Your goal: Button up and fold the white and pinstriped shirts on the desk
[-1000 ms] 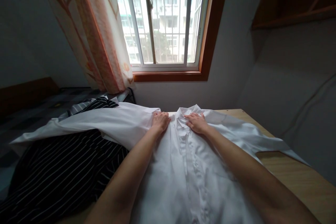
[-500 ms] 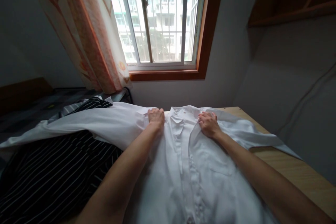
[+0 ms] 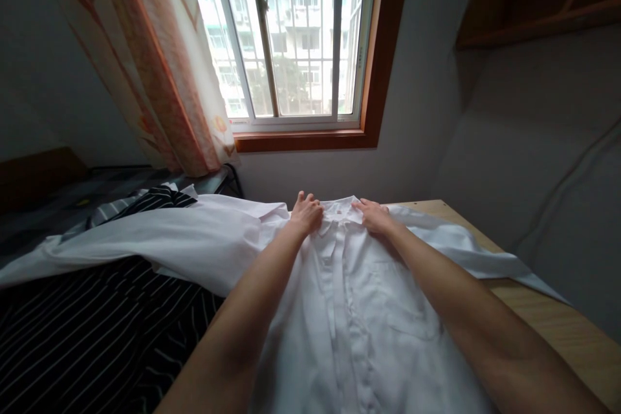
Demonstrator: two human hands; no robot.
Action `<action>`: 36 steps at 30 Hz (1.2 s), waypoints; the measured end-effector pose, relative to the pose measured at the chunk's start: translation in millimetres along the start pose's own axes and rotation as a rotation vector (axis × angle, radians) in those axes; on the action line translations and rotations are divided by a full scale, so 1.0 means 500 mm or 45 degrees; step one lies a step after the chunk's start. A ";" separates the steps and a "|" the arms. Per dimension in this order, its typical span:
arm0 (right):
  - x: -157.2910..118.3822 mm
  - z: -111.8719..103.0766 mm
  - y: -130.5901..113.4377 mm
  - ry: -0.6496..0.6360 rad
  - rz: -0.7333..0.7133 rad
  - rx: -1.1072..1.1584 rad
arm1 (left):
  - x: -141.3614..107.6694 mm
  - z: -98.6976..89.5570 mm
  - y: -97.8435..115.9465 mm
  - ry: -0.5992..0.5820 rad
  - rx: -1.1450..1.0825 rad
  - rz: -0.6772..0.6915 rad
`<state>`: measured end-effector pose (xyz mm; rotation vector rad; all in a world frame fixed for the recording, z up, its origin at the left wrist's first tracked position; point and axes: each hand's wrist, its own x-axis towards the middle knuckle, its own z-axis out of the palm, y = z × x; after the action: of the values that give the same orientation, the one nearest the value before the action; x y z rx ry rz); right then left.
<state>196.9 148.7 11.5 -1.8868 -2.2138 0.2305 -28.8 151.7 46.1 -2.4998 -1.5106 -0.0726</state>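
Observation:
A white button-front shirt (image 3: 402,304) lies face up, its collar at the far end and its sleeves spread to both sides. My left hand (image 3: 307,212) is closed on the left side of the collar. On the collar's right side, my right hand (image 3: 373,215) pinches the fabric with curled fingers. The front placket runs down between my forearms. The left sleeve stretches over a black garment with white stripes (image 3: 97,330).
Under the shirt is a pale wooden board (image 3: 548,317), showing at the right. A dark checked surface (image 3: 58,197) lies at the left. Behind are an orange-patterned curtain (image 3: 160,77), a window with a brown frame (image 3: 305,140) and a wooden shelf (image 3: 533,32) at upper right.
Both hands have moved closer together, onto the collar. The front edges of the shirt now lie nearer each other, and the left sleeve has shifted slightly.

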 end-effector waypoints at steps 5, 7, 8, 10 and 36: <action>-0.029 0.018 0.057 -0.089 0.040 -0.024 | 0.017 -0.006 -0.015 0.022 0.044 -0.179; -0.046 0.025 0.067 -0.084 0.067 -0.040 | 0.026 -0.003 -0.012 0.053 0.062 -0.229; -0.054 0.028 0.069 -0.076 0.087 -0.047 | 0.030 0.001 -0.007 0.066 0.067 -0.248; -0.066 0.030 0.069 -0.055 0.128 -0.053 | 0.033 0.013 0.004 0.088 0.060 -0.292; -0.131 0.067 -0.097 0.022 -0.266 -0.037 | -0.134 0.050 0.084 0.047 -0.435 -0.237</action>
<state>151.6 77.3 -12.6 -1.6473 -2.3922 0.1461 -25.0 79.7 4.5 -2.5773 -1.8456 -0.4393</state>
